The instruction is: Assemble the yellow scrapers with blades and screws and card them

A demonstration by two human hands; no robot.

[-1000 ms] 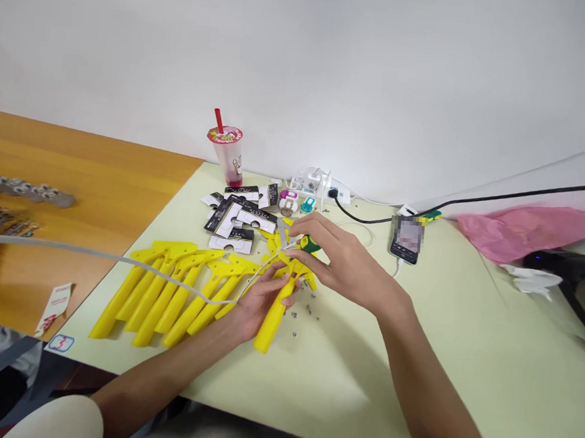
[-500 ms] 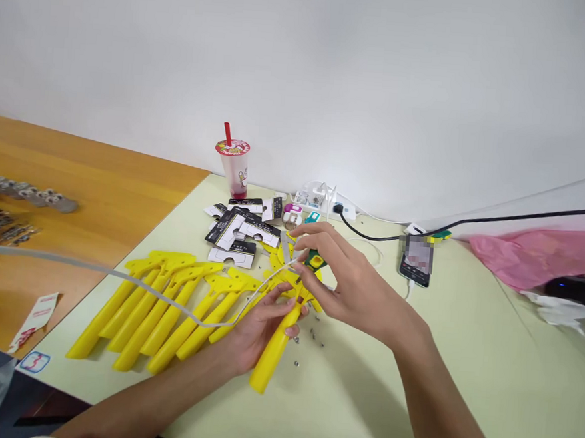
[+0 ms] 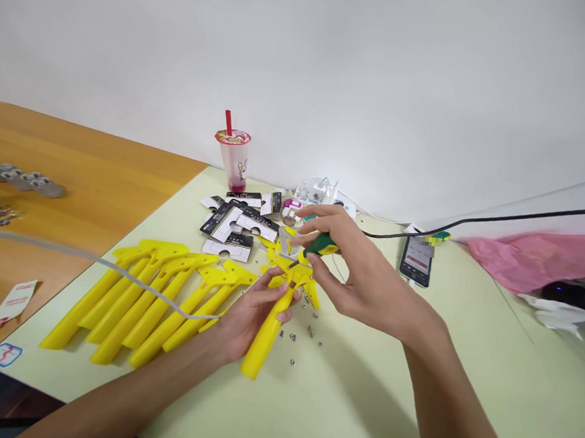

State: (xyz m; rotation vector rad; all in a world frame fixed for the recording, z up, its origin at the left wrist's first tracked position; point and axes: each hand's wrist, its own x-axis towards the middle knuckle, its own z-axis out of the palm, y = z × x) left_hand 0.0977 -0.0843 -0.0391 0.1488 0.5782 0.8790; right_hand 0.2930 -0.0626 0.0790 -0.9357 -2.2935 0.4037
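My left hand (image 3: 251,309) is wrapped round the handle of a yellow plastic scraper (image 3: 264,344), its forked head pointing away from me. In the fingers of my right hand (image 3: 363,271) is a screwdriver (image 3: 324,245) with a green and yellow handle. Its shaft slants down to the scraper's head, close to a screw hole; whether the tip sits in a screw I cannot tell. Behind the head a flat metal blade (image 3: 284,244) shows beside more yellow pieces, partly hidden by my hands. Several small screws (image 3: 293,337) lie scattered to the right of the handle.
A row of yellow scraper handles (image 3: 120,314) lies left of my hands. Behind are black-and-white cardboard packages (image 3: 228,248), a cup with a red straw (image 3: 235,161) and a power strip (image 3: 319,191). A phone (image 3: 417,258) and a pink bag (image 3: 535,259) are rightward. A pale cable crosses my left forearm.
The screwdriver has gone from nearly upright to slanted, its handle tipped to the right. The scraper has shifted slightly left. A person's hand at the left edge is out of view.
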